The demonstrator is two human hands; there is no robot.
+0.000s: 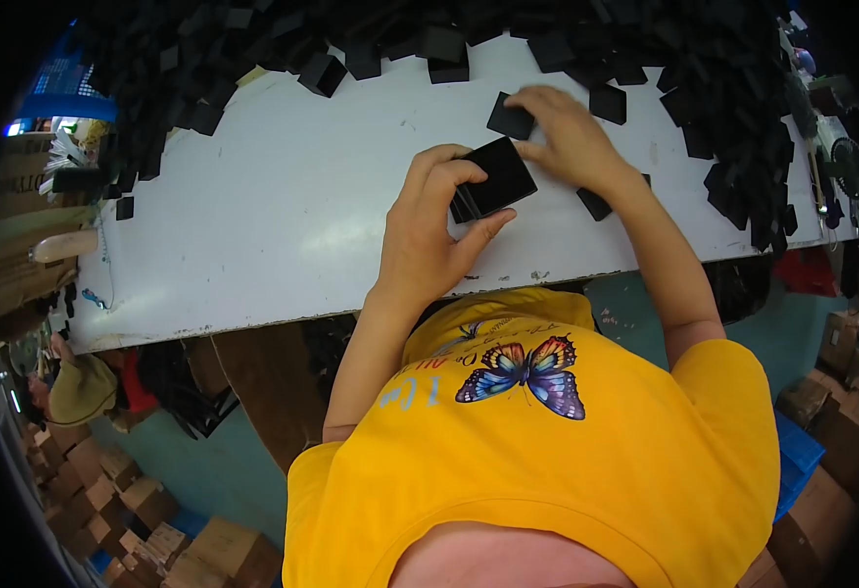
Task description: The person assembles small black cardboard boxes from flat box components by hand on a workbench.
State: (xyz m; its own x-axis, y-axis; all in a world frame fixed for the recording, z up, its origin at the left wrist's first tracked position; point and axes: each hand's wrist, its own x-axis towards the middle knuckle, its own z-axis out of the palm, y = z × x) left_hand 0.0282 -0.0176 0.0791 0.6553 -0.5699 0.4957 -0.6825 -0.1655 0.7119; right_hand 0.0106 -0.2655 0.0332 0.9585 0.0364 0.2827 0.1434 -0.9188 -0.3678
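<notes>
My left hand (pixel 426 220) is closed around a flat black box (pixel 500 178), fingers over its far left side and thumb along its near edge. The box is tilted over the white table, with a narrow groove or seam near its left end. Just beyond it, my right hand (pixel 572 142) has its fingers curled over the far edge of a smaller black box (pixel 510 118), thumb near the opposite side. Another black box (pixel 595 203) lies partly hidden beneath my right wrist.
Many black boxes (pixel 441 49) are heaped along the table's far side and both ends. A single box (pixel 608 104) lies right of my right hand. The white table (pixel 283 216) has a worn front edge. Cardboard boxes (pixel 224 549) are on the floor at lower left.
</notes>
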